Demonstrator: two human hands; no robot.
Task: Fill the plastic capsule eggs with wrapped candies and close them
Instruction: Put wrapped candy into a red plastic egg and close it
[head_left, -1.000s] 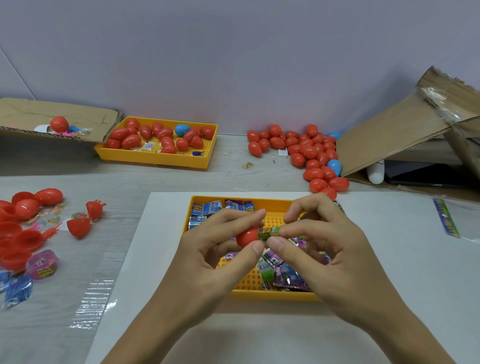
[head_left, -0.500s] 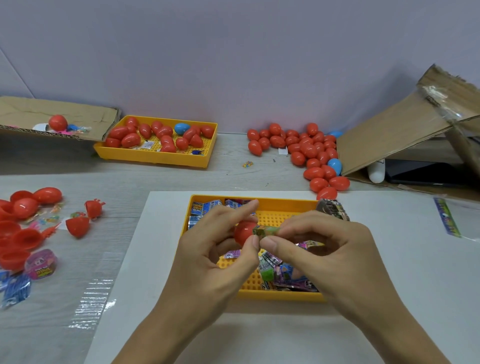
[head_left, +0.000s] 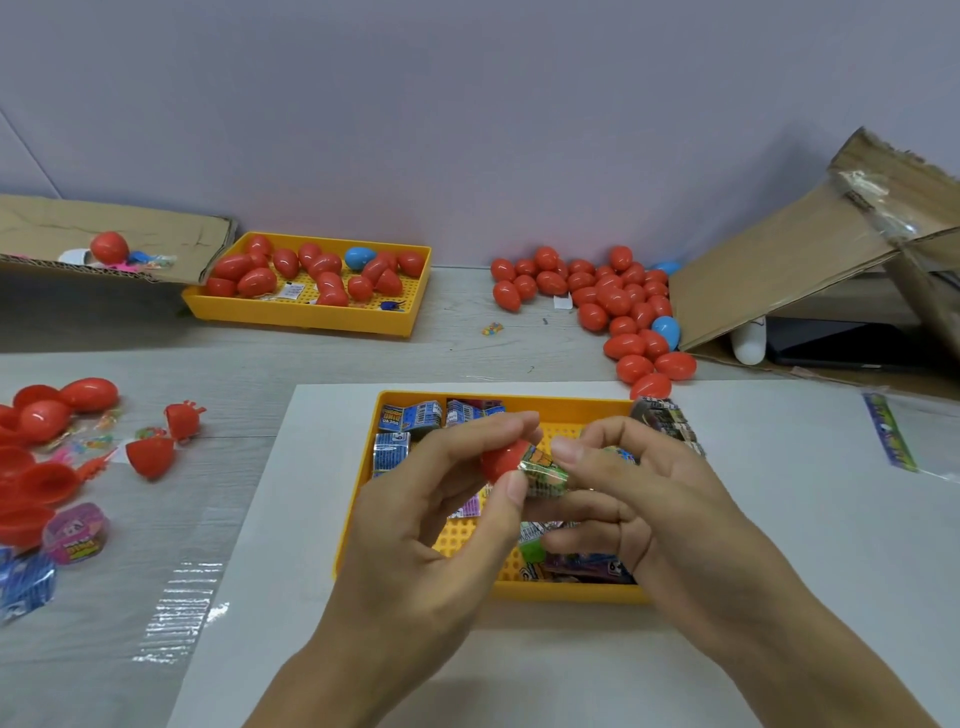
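— What's different from a second ago?
— The right hand (head_left: 639, 499) now pushes the green wrapped candy (head_left: 543, 473) further against the red egg half (head_left: 501, 460).
— And the left hand (head_left: 436, 519)?
— Its thumb now presses on the wrapper.

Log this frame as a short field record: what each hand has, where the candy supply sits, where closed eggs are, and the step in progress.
left hand: holds red egg half
right hand: pinches green wrapped candy at the half's opening
candy supply: near yellow tray under the hands
closed eggs: far yellow tray; loose pile by the cardboard box
open halves: table's left edge
step: candy going in, egg not yet closed
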